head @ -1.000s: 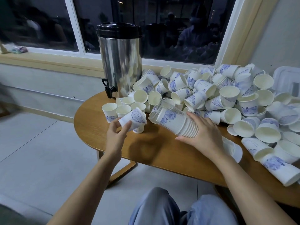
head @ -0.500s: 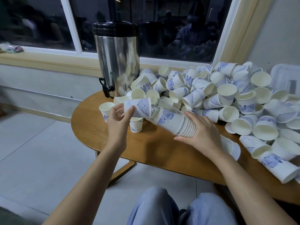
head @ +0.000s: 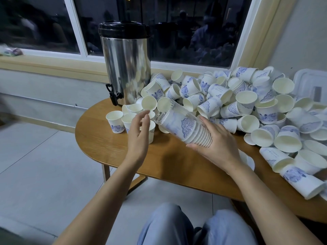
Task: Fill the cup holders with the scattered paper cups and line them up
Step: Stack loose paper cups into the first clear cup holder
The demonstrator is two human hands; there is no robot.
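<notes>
My right hand (head: pixel 215 140) grips a clear plastic cup holder (head: pixel 166 115) that lies tilted above the table, mouth toward the left, with a stack of nested paper cups (head: pixel 187 127) inside it. Just left of the holder's mouth hovers my left hand (head: pixel 138 133), fingers relaxed and holding nothing. Behind that hand a few white cups with blue print stand upright (head: pixel 115 122) near the table's left end. A big heap of scattered paper cups (head: pixel 247 103) covers the table's back and right.
A steel drinks urn (head: pixel 126 68) with a black lid and tap stands at the back left of the oval wooden table (head: pixel 109 149). A white plastic lid (head: pixel 311 82) leans by the wall at far right. Tiled floor lies to the left; my knees are below.
My left hand lifted a cup from the table, pushed it into the holder's mouth and let go; it now hovers empty. The holder stays in my right hand.
</notes>
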